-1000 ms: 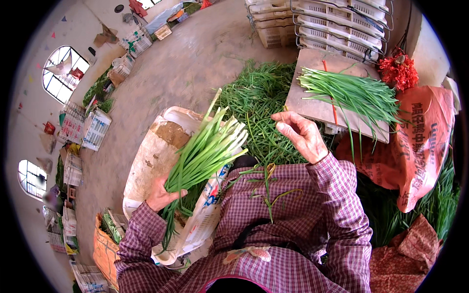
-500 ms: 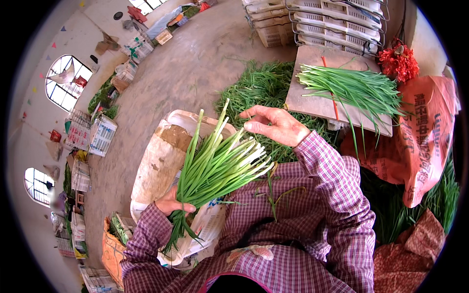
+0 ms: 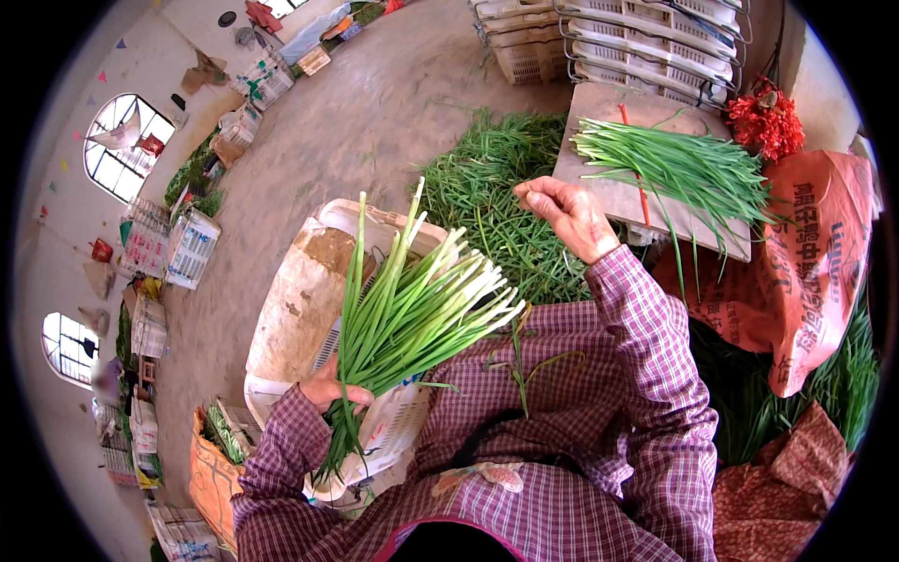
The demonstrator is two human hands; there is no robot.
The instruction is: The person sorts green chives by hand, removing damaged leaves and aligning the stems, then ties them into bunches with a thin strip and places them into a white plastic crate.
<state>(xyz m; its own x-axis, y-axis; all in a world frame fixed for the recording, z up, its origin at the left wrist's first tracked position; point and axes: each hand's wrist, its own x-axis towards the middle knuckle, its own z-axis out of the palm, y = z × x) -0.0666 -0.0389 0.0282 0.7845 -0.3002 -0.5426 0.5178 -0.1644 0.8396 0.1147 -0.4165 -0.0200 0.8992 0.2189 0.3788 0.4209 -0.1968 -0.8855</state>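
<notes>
My left hand [image 3: 332, 393] is closed round a loose bunch of long green chives [image 3: 407, 318], pale stem ends fanned up and right, over a white plastic crate [image 3: 281, 300] with a dirty pale sheet on its side. My right hand [image 3: 552, 211] is raised right of the bunch, thumb and index finger pinched; what lies between them is too small to make out. It is over a heap of loose green leaves [image 3: 487, 159] on the floor. At upper right, a neater pile of chives [image 3: 655, 159] lies on a pale board [image 3: 585, 103] with a red strap [image 3: 642, 197].
Stacked white crates [image 3: 646, 47] stand behind the board, beside red strands [image 3: 763, 122]. A red sack [image 3: 815, 262] and more greens [image 3: 833, 393] lie at right, patterned cloth [image 3: 768, 478] below. Crates and bundles [image 3: 187, 248] line the left wall. My checked clothing [image 3: 524, 421] fills the lower middle.
The bunch in my left hand has moved rightward. My right hand reached left to its stem tips with fingers apart, then moved up and right, and its fingers are now pinched.
</notes>
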